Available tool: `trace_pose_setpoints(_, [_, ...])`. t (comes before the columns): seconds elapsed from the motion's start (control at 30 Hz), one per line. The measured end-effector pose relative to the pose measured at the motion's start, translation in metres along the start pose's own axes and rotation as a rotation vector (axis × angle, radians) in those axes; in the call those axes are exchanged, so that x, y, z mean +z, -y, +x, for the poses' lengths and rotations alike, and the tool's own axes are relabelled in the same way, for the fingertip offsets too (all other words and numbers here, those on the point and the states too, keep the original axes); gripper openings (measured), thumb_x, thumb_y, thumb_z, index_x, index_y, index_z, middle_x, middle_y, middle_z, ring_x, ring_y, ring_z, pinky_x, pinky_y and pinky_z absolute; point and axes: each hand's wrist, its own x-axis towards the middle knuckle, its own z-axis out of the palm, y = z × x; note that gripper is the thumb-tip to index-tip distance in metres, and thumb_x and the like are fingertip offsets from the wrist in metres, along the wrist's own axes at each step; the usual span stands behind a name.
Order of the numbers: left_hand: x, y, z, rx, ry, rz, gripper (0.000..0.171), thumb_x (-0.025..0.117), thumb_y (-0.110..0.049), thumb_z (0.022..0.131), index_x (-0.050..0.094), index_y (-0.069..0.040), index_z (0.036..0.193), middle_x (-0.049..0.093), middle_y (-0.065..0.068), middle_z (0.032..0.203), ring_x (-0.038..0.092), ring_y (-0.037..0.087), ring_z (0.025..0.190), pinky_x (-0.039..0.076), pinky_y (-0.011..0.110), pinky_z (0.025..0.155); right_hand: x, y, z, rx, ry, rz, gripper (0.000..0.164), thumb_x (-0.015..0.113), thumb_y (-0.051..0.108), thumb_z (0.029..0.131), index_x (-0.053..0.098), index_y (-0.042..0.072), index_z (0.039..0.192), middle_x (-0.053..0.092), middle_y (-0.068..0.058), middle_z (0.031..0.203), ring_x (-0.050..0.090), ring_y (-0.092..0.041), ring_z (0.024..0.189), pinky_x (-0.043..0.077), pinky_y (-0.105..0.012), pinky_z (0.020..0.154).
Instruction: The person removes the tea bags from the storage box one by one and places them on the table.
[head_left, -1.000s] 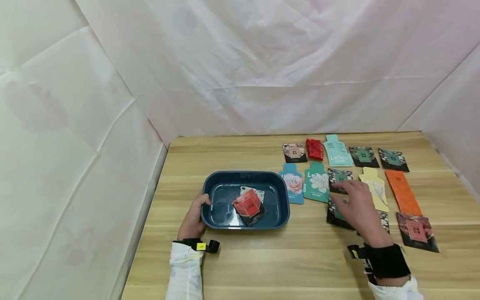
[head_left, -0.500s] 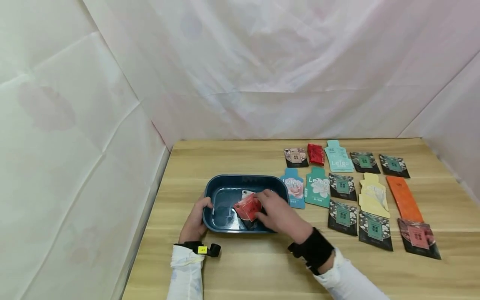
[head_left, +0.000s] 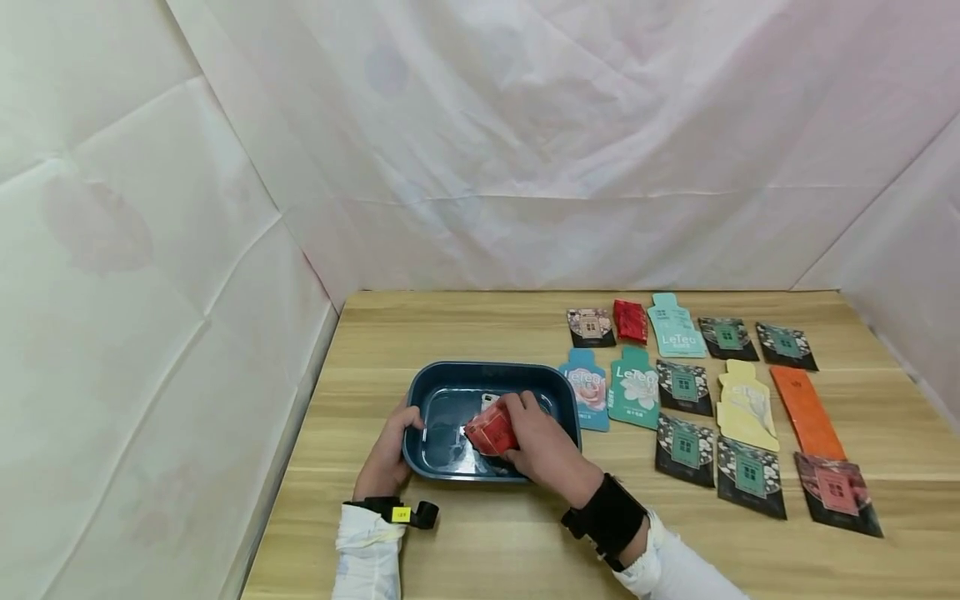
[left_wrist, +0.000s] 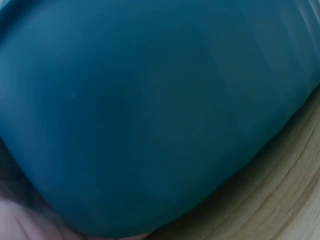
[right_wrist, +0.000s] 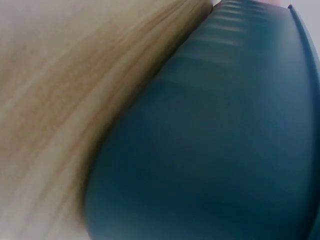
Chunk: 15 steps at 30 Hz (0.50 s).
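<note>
A dark blue rectangular basin (head_left: 444,417) stands on the wooden table. My left hand (head_left: 390,448) grips its left end, thumb over the rim. Inside the basin my right hand (head_left: 543,446) pinches a red tea packet (head_left: 491,427), which looks tilted and bent. A bit of a pale packet (head_left: 488,401) shows behind it; the rest is covered. Both wrist views are filled mostly by the outer wall of the basin (left_wrist: 160,110), so the right fingers are out of sight there.
Right of the basin lie a blue packet (head_left: 585,390), a green packet (head_left: 634,392), a yellow packet (head_left: 746,407), an orange packet (head_left: 807,410) and several dark tea packets (head_left: 684,448). A white cloth wall (head_left: 570,242) rises behind the table (head_left: 450,325).
My right hand has moved left from the dark packets into the basin and taken hold of the red tea packet, now tilted. My left hand still grips the basin.
</note>
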Motion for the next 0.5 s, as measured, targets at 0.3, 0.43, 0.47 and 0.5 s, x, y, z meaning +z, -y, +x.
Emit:
trace_pose_setpoints(0.3, [0.0, 0.0, -0.002, -0.009, 0.012, -0.04, 0.089, 0.04, -0.003, 0.073, 0.012, -0.017, 0.156, 0.018, 0.008, 0.155, 0.021, 0.029, 0.133, 0.042, 0.028, 0.09, -0.007, 0.007, -0.008, -0.054, -0.053, -0.008, 0.018, 0.074, 0.016, 0.084, 0.07, 0.014, 0.102, 0.065, 0.0, 0.101, 0.057, -0.015, 0.085, 0.053, -0.036, 0.079])
trace_pose_setpoints(0.43, [-0.001, 0.0, -0.003, -0.024, 0.022, -0.08, 0.089, 0.04, -0.003, 0.072, 0.015, -0.019, 0.156, 0.021, 0.008, 0.153, 0.026, 0.03, 0.13, 0.046, 0.03, 0.084, -0.021, 0.011, -0.013, -0.11, -0.186, 0.153, 0.017, 0.069, 0.012, 0.088, 0.072, 0.017, 0.104, 0.068, 0.005, 0.101, 0.059, -0.009, 0.089, 0.052, -0.033, 0.084])
trace_pose_setpoints(0.47, [-0.001, 0.0, -0.002, -0.023, 0.026, -0.084, 0.089, 0.039, -0.003, 0.072, 0.015, -0.019, 0.156, 0.021, 0.009, 0.153, 0.026, 0.03, 0.129, 0.047, 0.03, 0.084, -0.025, 0.01, -0.015, -0.142, -0.227, 0.191, 0.021, 0.069, 0.009, 0.088, 0.071, 0.016, 0.107, 0.068, 0.005, 0.103, 0.06, -0.009, 0.091, 0.052, -0.033, 0.084])
trace_pose_setpoints(0.5, [-0.001, 0.0, -0.002, -0.022, 0.031, -0.089, 0.089, 0.039, -0.003, 0.071, 0.015, -0.019, 0.156, 0.022, 0.009, 0.153, 0.027, 0.03, 0.129, 0.047, 0.03, 0.084, -0.03, 0.009, -0.017, -0.172, -0.268, 0.224, 0.026, 0.069, 0.006, 0.087, 0.069, 0.016, 0.111, 0.067, 0.004, 0.106, 0.059, -0.009, 0.094, 0.052, -0.033, 0.084])
